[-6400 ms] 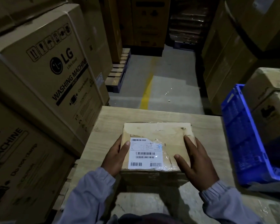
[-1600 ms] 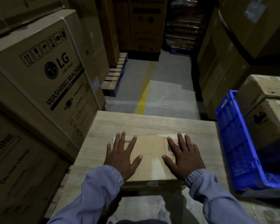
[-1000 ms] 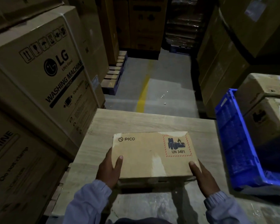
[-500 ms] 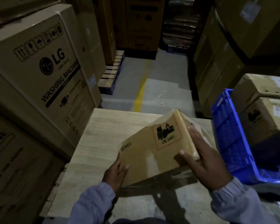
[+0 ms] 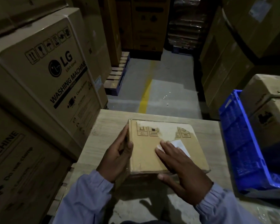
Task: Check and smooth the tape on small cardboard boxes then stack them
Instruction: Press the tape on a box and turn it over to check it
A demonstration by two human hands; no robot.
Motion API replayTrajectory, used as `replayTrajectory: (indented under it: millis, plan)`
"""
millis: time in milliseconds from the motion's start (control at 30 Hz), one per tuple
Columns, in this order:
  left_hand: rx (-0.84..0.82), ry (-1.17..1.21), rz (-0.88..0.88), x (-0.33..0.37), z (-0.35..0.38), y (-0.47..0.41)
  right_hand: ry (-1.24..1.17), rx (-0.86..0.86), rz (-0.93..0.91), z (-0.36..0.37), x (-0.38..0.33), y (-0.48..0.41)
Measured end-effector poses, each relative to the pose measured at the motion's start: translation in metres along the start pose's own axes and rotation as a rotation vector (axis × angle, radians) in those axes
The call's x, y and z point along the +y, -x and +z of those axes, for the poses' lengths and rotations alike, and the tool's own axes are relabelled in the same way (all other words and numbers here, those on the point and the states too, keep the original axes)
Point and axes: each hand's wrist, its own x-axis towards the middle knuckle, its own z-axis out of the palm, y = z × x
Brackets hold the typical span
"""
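Cardboard box (image 5: 145, 157) is now flipped, so another face is checked. Left hand (image 5: 116, 159) is curled round its side; right hand (image 5: 183, 173) fingers (image 5: 166, 147) are pressed flat on top.

Box (image 5: 145, 156) on table (image 5: 103, 126); crate (image 5: 239, 143) right; cartons (image 5: 47, 70) left.

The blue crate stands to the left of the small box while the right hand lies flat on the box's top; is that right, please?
Not quite: the head view shows the blue crate to the right of the small box, not the left. The right hand does lie flat on the box's top.
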Motion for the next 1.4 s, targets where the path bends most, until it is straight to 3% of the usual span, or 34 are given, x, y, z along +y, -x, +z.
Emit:
replayTrajectory:
  millis: [167,400,767,900,1067,1400]
  plan:
    - [0.093,-0.057,-0.131,-0.009,-0.012,-0.001,0.165,0.061,0.057,0.011,0.020,0.003]
    - [0.160,-0.219,-0.142,-0.022,-0.023,0.000,0.259,0.143,0.038,0.021,0.014,-0.002]
    - [0.148,-0.246,-0.197,-0.038,-0.029,0.007,0.345,0.073,-0.016,0.026,0.009,-0.012]
    - [0.148,-0.668,-0.008,-0.039,-0.026,0.003,0.256,0.096,0.001,0.020,0.004,-0.020]
    - [-0.056,-1.008,0.207,-0.031,-0.011,0.003,0.327,0.059,-0.012,0.024,-0.002,-0.037]
    - [-0.011,-1.097,0.241,-0.021,-0.015,-0.006,0.349,0.075,0.022,0.012,0.008,-0.051]
